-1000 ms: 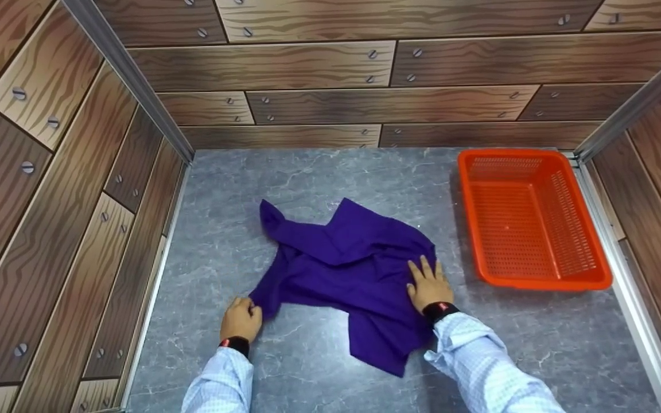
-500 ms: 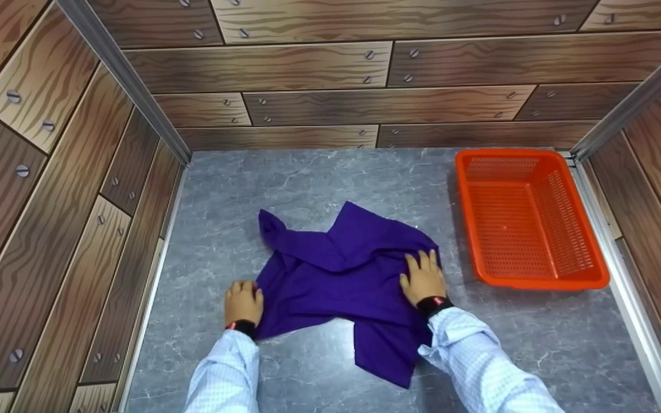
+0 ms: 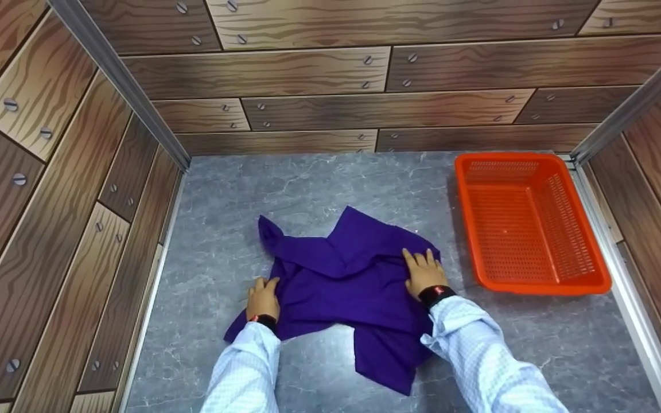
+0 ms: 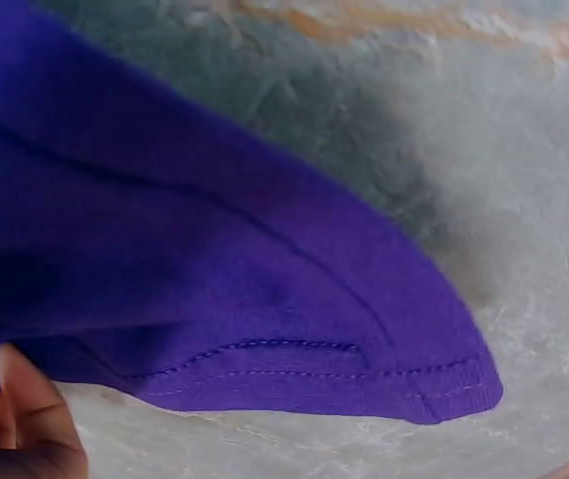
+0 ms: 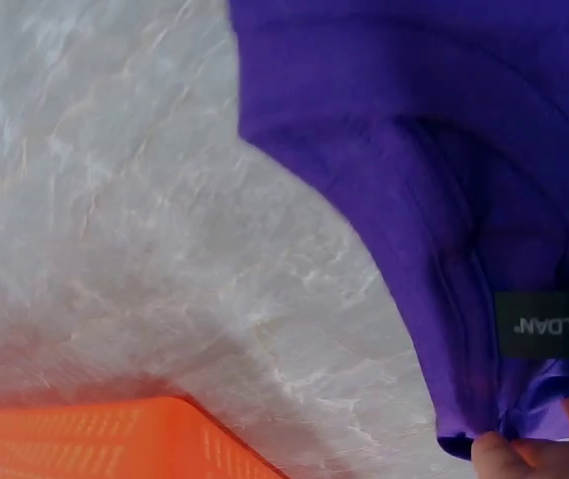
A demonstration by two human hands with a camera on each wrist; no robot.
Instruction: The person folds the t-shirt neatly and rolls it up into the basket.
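Observation:
A purple T-shirt (image 3: 325,292) lies crumpled on the grey floor, its stitched hem showing in the left wrist view. My left hand (image 3: 263,301) rests on its left part, fingers pointing away from me and thumb on the right. A corner of cloth sticks out to the left of that wrist. On the shirt's right side lies my right hand (image 3: 423,272), fingers spread. The right wrist view shows its fingertips touching the cloth by the collar, near a black neck label (image 5: 546,323) reading GILDAN. Part of the left fingers is out of the left wrist view.
An orange plastic basket (image 3: 537,287) with perforated walls stands to the right, apart from the shirt. Wood-patterned panels (image 3: 307,109) rise at the back and both sides. A metal strip (image 3: 623,298) edges the floor on the right.
My left hand let go of the shirt's lower left corner and moved right, onto the cloth. That corner now spreads out left of the wrist. My right hand stays nearly in place.

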